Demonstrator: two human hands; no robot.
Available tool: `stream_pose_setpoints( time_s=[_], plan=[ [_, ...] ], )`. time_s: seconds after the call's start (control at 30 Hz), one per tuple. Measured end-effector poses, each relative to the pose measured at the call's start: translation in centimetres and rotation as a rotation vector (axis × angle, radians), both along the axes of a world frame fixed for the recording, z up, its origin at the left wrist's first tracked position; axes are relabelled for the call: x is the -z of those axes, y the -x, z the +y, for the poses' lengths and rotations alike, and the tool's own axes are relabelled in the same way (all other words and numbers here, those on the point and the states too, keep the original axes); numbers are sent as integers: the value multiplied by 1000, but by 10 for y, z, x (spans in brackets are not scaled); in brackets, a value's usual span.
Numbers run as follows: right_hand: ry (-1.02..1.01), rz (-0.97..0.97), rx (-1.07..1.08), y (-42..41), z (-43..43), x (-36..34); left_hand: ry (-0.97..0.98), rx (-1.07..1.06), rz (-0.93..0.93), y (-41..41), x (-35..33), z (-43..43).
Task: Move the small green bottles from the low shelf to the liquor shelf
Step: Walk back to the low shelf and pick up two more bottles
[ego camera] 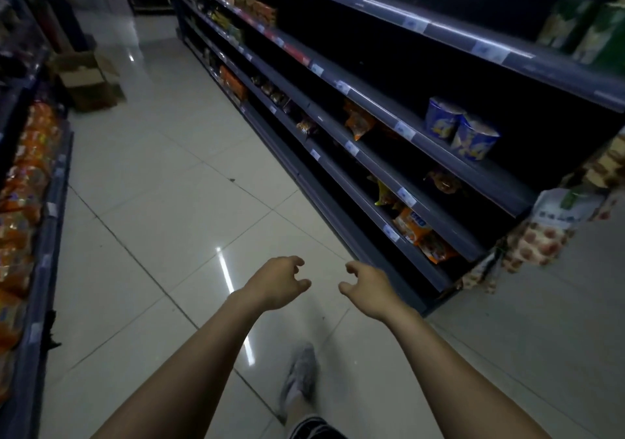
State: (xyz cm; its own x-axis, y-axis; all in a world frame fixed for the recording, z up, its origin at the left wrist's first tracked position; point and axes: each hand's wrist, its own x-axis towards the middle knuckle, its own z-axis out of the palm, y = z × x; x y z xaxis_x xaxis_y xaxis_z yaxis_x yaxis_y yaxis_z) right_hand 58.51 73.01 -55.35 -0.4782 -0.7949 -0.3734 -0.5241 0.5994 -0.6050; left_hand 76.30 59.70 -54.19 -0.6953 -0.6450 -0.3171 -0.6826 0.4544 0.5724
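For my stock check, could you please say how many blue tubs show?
2: far blue tub and near blue tub, side by side on the right shelf; others may hide in shadow.

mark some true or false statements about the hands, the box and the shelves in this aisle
1. The left hand holds a green bottle. False: it holds nothing, fingers loosely curled.
2. The right hand is empty. True.
3. An open cardboard box sits on the floor. True.
4. The two blue cups stand on the floor. False: they stand on the right shelf.
5. Orange packets line the left shelf. True.
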Motion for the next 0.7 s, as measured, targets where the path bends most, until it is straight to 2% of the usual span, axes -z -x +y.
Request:
stream_pose_setpoints(
  time_s=[0.17, 0.33, 0.7],
  plan=[
    [10, -22, 43, 73, -128, 4, 24, 50, -18, 88, -4, -125],
    [43, -29, 88, 145, -231, -20, 62, 109, -8, 164, -24, -232],
    [191, 158, 269, 279, -412, -99, 268, 325, 148, 336, -101, -439]
  ],
)
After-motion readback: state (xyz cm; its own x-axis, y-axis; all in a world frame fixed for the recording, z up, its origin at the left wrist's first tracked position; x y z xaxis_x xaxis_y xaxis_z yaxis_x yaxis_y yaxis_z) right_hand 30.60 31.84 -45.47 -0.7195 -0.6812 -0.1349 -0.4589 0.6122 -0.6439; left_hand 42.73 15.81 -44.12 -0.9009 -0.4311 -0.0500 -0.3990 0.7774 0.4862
